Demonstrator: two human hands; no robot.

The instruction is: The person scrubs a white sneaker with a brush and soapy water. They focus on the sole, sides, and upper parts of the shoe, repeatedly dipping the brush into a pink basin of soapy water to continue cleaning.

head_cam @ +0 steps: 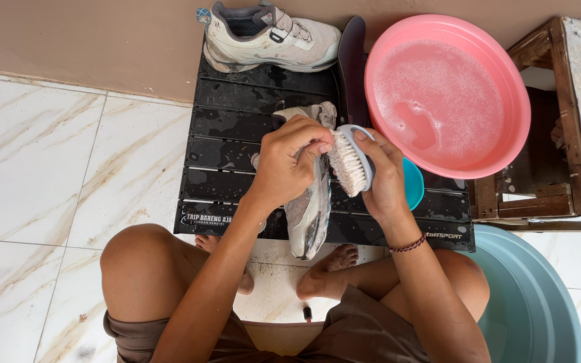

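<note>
My left hand (289, 160) grips a dirty grey-white sneaker (309, 214), holding it on its side over a low black slatted table (237, 144). In my right hand (383, 176) is a scrub brush (351, 160) with a pale blue back. Its white bristles press against the side of the sneaker. The matching second sneaker (270, 37) rests upright at the far end of the table, against the wall.
A pink basin (448, 94) of soapy water sits at the table's far right, with a small blue bowl (413, 183) partly under it. A wooden crate (553, 134) stands to the right. A grey-blue tub (532, 302) is beside my right knee. The floor is marble tile.
</note>
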